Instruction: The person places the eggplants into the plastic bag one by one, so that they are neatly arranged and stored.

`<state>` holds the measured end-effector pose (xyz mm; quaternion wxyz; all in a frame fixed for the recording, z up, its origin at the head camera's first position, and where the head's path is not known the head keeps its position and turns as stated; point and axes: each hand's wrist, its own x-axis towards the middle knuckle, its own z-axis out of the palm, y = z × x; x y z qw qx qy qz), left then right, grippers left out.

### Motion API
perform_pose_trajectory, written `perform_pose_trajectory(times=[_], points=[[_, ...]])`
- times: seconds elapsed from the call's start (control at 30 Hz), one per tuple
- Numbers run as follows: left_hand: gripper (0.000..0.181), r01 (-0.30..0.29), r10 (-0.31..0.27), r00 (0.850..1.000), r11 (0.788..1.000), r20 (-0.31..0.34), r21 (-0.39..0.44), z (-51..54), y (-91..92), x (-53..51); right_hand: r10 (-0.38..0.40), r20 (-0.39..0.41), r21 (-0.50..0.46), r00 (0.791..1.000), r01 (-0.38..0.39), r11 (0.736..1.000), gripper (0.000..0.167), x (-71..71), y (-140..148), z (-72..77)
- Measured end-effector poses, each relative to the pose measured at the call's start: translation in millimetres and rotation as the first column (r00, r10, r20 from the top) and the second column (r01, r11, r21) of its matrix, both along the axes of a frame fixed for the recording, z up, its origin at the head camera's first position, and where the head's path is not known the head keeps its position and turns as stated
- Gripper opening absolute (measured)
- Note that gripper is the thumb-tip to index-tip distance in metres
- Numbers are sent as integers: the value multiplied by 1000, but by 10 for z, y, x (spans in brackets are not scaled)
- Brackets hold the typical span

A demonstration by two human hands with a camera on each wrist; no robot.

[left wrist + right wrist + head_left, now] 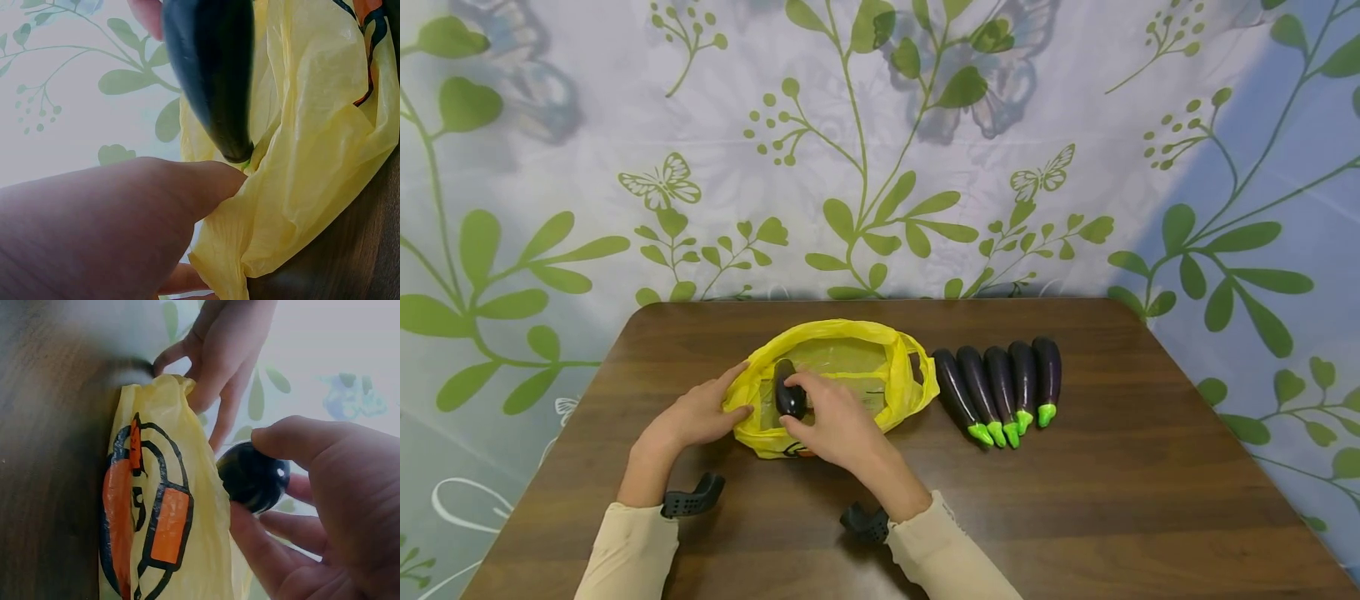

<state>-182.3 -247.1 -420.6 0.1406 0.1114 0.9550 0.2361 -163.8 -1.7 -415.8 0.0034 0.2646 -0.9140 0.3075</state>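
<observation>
Head view: yellow plastic bag point(827, 330) sits on the wooden table point(1120, 508), mouth up. Right hand point(844, 423) pinches one eggplant point(790, 393) within the outline of the bag mouth; the rest of that hand covers part of the opening. Left hand point(703, 410) is at the bag's left rim, fingers and thumb on the plastic. Row of five eggplants point(1002, 385) lies to the bag's right, side by side, green stem ends toward the person. Bag's right handle is right up against the leftmost one; can't tell if touching. Dark mounts on both wrists: left mount point(694, 497), right mount point(865, 523), light sleeves point(628, 554) behind them. Leaf-print backdrop point(865, 183) behind the table.

Left wrist view: left thumb pinches the bag edge against the fingers, plastic bunched between. Held eggplant's narrow end is just beside the thumb, hint of green at the tip. Bag folds take up much of the right side.

Right wrist view: thumb on one side, fingers on the other, gripping the eggplant; round end faces the camera. Bag wall, with orange-and-black print point(170, 525), blocks the view inside.
</observation>
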Motion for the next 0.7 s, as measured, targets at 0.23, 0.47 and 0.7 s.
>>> perform_pose_trajectory(times=[0.23, 0.47, 0.7], points=[[80, -4, 4, 1000, 1000, 1, -8, 8, 17, 6, 11, 18, 20, 1000, -12, 1000, 56, 5, -22, -82], [80, -9, 9, 1000, 1000, 0, -23, 24, 40, 20, 15, -12, 30, 1000, -15, 999, 53, -5, -41, -172], [80, -9, 9, 1000, 1000, -4, -25, 40, 36, 28, 44, -12, 55, 999, -43, 998, 41, -23, -74, -237]])
